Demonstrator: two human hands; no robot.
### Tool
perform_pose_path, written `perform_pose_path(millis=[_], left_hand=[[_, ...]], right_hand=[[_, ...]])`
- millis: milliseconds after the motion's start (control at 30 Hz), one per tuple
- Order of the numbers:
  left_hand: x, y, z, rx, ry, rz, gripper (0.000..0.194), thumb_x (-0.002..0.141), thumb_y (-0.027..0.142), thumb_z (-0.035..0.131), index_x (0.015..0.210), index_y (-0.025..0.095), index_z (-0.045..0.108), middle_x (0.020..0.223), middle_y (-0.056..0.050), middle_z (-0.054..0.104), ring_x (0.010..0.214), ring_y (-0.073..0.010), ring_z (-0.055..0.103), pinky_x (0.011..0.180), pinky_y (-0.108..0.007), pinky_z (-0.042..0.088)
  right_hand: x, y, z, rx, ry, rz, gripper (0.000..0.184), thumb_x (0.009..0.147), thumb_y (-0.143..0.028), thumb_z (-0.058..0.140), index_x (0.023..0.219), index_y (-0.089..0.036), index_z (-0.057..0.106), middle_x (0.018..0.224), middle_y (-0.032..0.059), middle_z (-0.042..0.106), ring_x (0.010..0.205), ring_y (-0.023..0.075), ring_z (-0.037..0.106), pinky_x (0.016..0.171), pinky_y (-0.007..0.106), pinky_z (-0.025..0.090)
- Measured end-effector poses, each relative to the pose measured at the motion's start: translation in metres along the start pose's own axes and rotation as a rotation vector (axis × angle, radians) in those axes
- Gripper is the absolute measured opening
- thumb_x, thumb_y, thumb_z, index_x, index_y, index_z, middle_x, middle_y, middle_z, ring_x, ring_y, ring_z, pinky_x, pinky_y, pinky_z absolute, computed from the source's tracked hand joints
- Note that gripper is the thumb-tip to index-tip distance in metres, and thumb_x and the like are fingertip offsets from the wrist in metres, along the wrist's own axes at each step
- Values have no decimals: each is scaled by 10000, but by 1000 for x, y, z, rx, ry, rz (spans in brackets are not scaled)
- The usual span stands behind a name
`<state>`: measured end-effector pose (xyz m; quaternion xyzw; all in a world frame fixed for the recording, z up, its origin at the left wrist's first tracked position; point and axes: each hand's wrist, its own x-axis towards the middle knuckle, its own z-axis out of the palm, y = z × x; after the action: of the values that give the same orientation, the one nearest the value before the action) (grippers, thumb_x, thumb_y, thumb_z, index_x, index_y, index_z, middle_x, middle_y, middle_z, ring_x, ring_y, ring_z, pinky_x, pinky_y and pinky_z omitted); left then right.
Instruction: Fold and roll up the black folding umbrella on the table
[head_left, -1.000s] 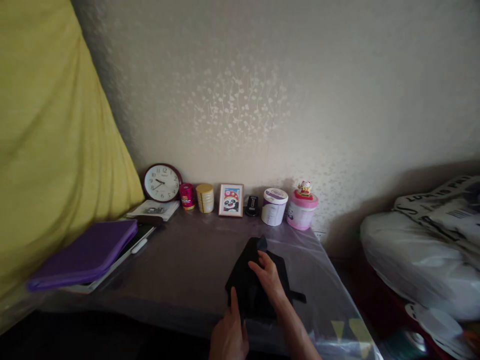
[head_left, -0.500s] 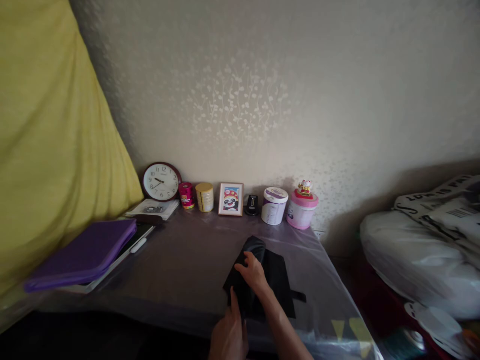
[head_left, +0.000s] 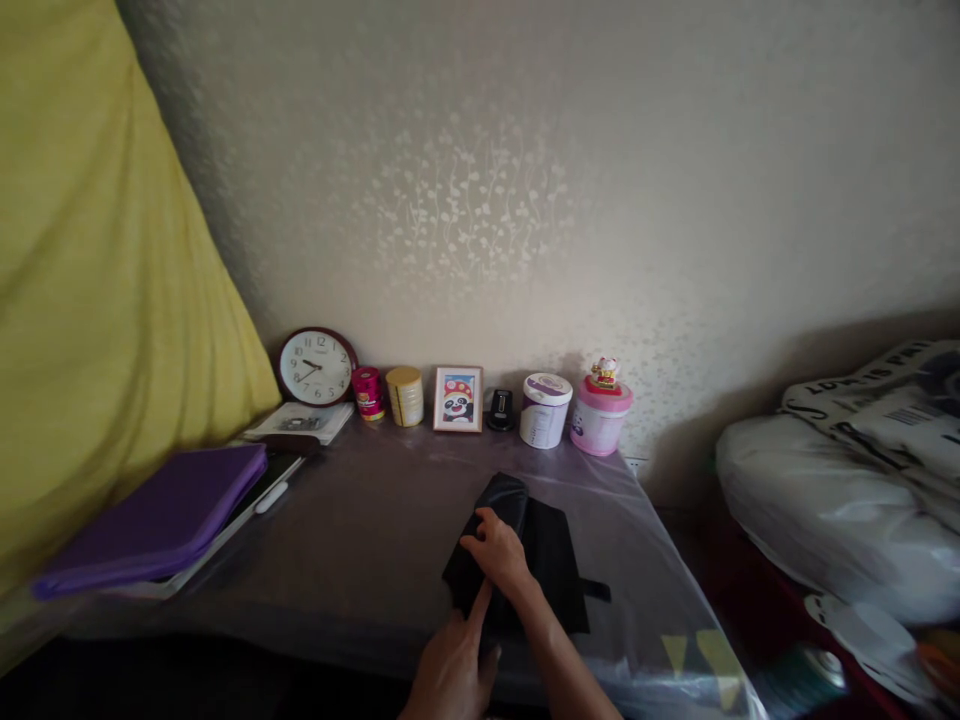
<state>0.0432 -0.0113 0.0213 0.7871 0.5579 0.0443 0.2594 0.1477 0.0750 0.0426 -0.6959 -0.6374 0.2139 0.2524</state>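
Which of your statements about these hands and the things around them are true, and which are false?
1. The left hand and right hand both touch the folded black fabric. True.
2. The round white-faced clock stands right of the pink-lidded tub. False: the clock stands left of the tub.
3. A small cat figurine sits on the pink-lidded tub. True.
4. The flat purple folder stands upright. False: the folder lies flat.

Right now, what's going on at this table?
A person's two bare hands are on a black folded item lying near the table's front edge. The right hand presses on the folded part of the black item; the left hand has a finger extended against its near side.
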Motion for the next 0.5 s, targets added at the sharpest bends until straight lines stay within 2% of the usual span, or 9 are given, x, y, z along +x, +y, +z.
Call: perform_pose_path(millis=[200, 300, 400, 500], left_hand=[[10, 3, 2, 63, -11, -35, 537, 815, 221, 389, 1337, 180, 269, 1029, -91, 619, 901, -188, 594, 761, -265, 423], [11, 4, 3, 69, -9, -69, 461, 845, 210, 341, 1301, 149, 328, 989, -101, 631, 869, -187, 607, 728, -257, 424], [9, 5, 3, 56, 3, -78, 458, 856, 196, 319, 1307, 114, 320, 981, -118, 633, 845, -194, 614, 694, -258, 423], [9, 4, 4, 19, 23, -75, 499, 851, 178, 332, 1336, 83, 264, 975, -125, 636, 839, -190, 616, 673, -244, 410]], right_hand=[[-8, -3, 5, -63, -30, -115, 314, 699, -248, 553, 1009, -226, 594, 798, 0, 681, 772, 167, 621, 644, 232, 403], [-14, -4, 1, 0, -121, -203, 227, 726, -275, 546, 937, -253, 627, 721, -34, 683, 731, 141, 622, 655, 218, 406], [-24, -2, -7, 132, -202, -341, 187, 788, -286, 496, 916, -269, 631, 670, -59, 677, 745, 125, 613, 698, 218, 417], [-36, 8, -12, 220, -77, -446, 211, 833, -245, 437, 912, -251, 633, 781, -23, 681, 832, 137, 589, 758, 249, 432]])
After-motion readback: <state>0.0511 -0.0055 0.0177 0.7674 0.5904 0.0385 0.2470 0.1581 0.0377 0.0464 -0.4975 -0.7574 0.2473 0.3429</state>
